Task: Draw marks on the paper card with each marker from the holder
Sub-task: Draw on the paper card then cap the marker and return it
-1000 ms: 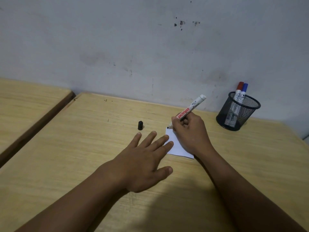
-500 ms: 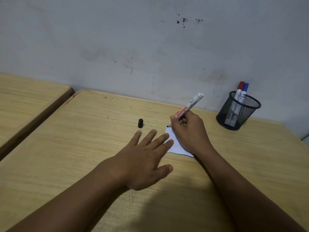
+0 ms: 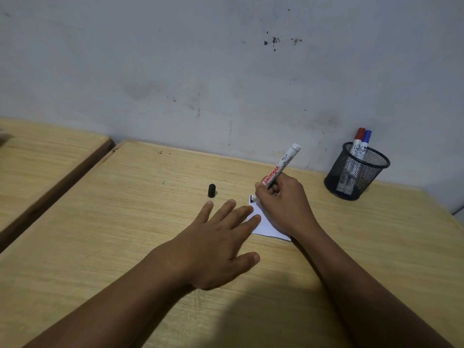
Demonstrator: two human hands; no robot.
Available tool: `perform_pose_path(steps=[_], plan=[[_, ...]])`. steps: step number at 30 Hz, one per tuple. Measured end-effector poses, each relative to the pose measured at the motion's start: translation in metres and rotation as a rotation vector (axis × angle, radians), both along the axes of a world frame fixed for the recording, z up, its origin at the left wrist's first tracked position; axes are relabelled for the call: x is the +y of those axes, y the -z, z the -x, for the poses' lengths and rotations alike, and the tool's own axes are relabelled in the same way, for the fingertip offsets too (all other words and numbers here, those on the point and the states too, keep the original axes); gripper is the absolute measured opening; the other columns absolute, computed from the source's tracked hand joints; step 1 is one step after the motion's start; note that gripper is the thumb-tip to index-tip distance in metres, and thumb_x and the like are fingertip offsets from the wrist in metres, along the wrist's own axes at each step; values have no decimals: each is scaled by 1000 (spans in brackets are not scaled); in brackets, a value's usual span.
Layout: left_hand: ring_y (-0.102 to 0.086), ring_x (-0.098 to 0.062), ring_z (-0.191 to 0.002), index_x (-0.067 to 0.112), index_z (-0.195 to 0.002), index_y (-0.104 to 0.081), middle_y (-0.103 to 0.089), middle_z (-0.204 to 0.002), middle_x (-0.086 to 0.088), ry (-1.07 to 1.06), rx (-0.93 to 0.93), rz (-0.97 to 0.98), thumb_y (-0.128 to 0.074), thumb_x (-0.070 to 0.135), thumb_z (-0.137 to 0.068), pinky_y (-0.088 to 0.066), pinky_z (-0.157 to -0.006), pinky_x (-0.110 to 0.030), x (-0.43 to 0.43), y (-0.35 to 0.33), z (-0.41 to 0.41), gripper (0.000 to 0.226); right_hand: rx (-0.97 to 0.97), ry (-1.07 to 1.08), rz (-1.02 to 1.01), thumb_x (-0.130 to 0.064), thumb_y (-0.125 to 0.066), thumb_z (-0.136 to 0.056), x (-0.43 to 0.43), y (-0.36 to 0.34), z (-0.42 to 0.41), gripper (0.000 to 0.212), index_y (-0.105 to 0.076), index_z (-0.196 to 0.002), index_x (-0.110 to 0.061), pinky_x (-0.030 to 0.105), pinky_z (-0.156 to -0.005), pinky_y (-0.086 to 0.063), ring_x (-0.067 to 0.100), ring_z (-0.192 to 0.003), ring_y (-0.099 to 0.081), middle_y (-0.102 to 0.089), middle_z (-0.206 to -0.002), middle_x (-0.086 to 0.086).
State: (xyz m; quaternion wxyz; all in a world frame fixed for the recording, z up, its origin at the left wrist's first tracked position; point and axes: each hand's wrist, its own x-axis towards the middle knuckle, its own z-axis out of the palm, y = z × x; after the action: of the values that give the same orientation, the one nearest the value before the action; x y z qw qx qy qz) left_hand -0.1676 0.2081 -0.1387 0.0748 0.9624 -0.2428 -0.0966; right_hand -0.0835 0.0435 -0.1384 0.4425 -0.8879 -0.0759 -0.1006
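Observation:
A small white paper card (image 3: 265, 226) lies on the wooden desk (image 3: 125, 222), partly covered by both hands. My right hand (image 3: 283, 204) grips a white marker (image 3: 282, 165) with red lettering, its tip pressed on the card's far left corner where a short black mark shows. My left hand (image 3: 221, 237) lies flat with fingers spread, two fingertips resting on the card's left edge. The marker's black cap (image 3: 211, 190) stands on the desk left of the card. A black mesh holder (image 3: 356, 172) at the back right holds a red-capped marker (image 3: 358, 140) and a blue-capped marker (image 3: 365, 144).
A stained grey wall (image 3: 226, 71) runs right behind the desk. A second wooden desk (image 3: 37, 159) sits to the left across a narrow gap.
The marker tip has stayed on the card's corner, and a black mark is now visible there. The marker stands a little more upright. My left hand stays put.

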Motion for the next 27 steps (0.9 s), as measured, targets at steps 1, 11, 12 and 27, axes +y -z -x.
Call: perform_pose_path(steps=[1,11,12,27], plan=[[22,-13,-149,35,-155,5,11,-165,10,2,-21,14,-22,63,-97,10,-121,-48,0,0,0,70,0,12,-42,-27,-60,-96,-1,0,0,17,-66,-92,-11,24,-62,-52,15,-70,-66,-68,-77,1],[-41,-16,-128,33,-136,-48,-47,-135,6,-257,-558,348,-51,58,-85,-24,-110,-52,-2,-5,-2,57,53,143,-817,-18,-67,-92,-21,-29,3,15,-68,-79,-10,28,-48,-34,14,-50,-46,-61,-62,8],[-45,-17,-120,32,-134,-51,-50,-128,5,-333,-629,338,-51,56,-85,-28,-104,-49,0,-7,-9,54,51,139,-831,-17,-66,-93,-23,-33,7,15,-68,-80,-10,28,-47,-34,14,-50,-46,-61,-62,8],[-60,-2,-62,15,-83,-73,-74,-73,-1,-555,-53,1145,-77,23,-84,-46,-69,-29,5,-74,1,9,2,60,-730,-11,-63,-94,-39,-92,82,18,-68,-86,4,20,-40,-36,13,-46,-47,-64,-62,9]])
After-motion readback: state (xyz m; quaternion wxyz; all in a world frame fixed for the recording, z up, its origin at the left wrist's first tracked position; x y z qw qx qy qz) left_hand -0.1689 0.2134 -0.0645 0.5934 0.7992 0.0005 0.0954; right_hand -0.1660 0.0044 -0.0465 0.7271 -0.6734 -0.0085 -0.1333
